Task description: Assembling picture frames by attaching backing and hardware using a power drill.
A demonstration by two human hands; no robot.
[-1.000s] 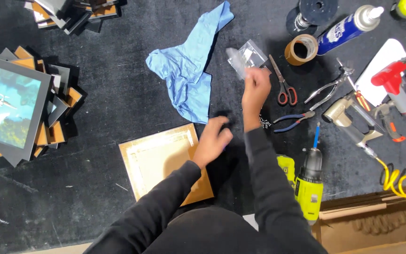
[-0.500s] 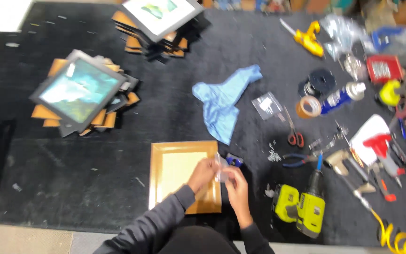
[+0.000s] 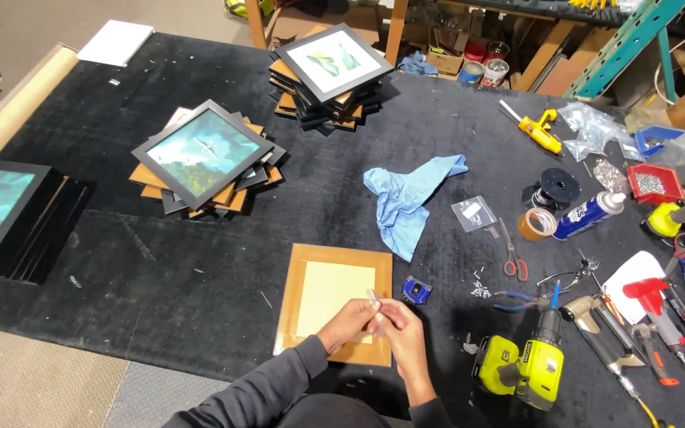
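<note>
Both my hands meet above the near right corner of a face-down wooden picture frame [image 3: 304, 273] lying on the black table. My left hand [image 3: 348, 323] and my right hand [image 3: 400, 329] pinch one small pale piece [image 3: 373, 296] between their fingertips. A small blue tape measure [image 3: 415, 290] lies just right of the frame. A crumpled blue cloth [image 3: 406, 195] lies beyond it, and a small clear plastic bag [image 3: 473, 212] sits to the cloth's right.
Stacks of black-framed pictures stand at the left [image 3: 202, 154], far left [image 3: 1, 210] and back [image 3: 331, 63]. On the right lie scissors [image 3: 511, 252], pliers [image 3: 526, 299], tape roll [image 3: 536, 223], spray can [image 3: 588, 214], yellow-green drill [image 3: 521, 364], and a red tray of screws [image 3: 653, 182].
My right hand came back from the plastic bag to the frame, and both hands now meet on a small piece. The view has pulled back and shows more of the table.
</note>
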